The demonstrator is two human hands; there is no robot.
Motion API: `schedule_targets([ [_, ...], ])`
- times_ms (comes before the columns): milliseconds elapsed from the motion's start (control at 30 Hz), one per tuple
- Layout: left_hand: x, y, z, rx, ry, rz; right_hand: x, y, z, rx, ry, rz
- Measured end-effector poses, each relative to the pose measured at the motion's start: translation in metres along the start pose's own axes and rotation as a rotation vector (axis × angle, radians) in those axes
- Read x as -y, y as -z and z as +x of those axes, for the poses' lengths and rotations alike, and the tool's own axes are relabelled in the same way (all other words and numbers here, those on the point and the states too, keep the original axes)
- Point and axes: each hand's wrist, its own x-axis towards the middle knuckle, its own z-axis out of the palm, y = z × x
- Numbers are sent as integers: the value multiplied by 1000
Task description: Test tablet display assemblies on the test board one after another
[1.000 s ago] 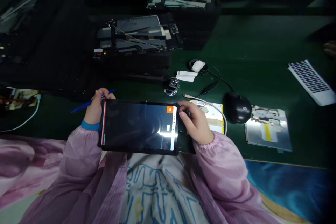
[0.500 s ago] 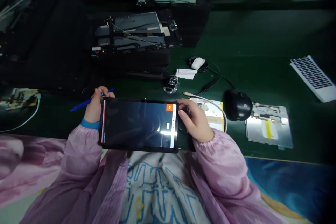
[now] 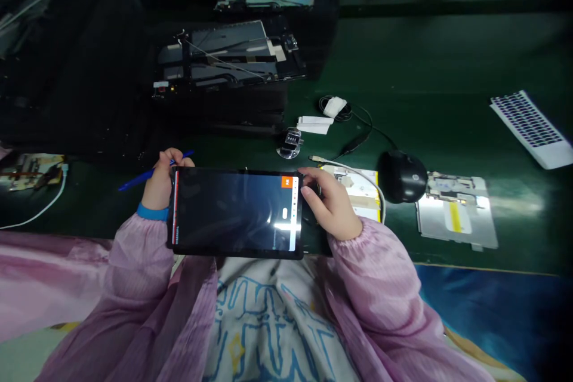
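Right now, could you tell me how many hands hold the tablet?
2. The left hand, also holding a blue pen, grips the tablet at its left edge; the right hand grips its right edge.

Count: 2 hands, left hand (image 3: 159, 186) and right hand (image 3: 332, 206). 1 tablet (image 3: 235, 212). 1 blue pen (image 3: 142, 176). 1 black mouse (image 3: 401, 176). 1 tally counter (image 3: 289, 143). 1 white keyboard (image 3: 530, 128). 1 silver metal plate (image 3: 456, 218). 1 yellow-edged part (image 3: 364, 194). 2 white cables: near cable (image 3: 347, 168) by the mouse, far-left cable (image 3: 42, 210). 1 black cable (image 3: 357, 144). 1 circuit board (image 3: 27, 166). Opened chassis (image 3: 228, 62): 3 visible, back row too dark to count for certain.
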Motion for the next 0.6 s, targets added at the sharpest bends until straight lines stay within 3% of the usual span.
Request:
schedule_targets([
  [433,1,0,0,-2,0,18,0,2,0,17,-34,26],
  [600,-1,-3,0,-17,-11,-24,11,5,-18,55,25,20],
])
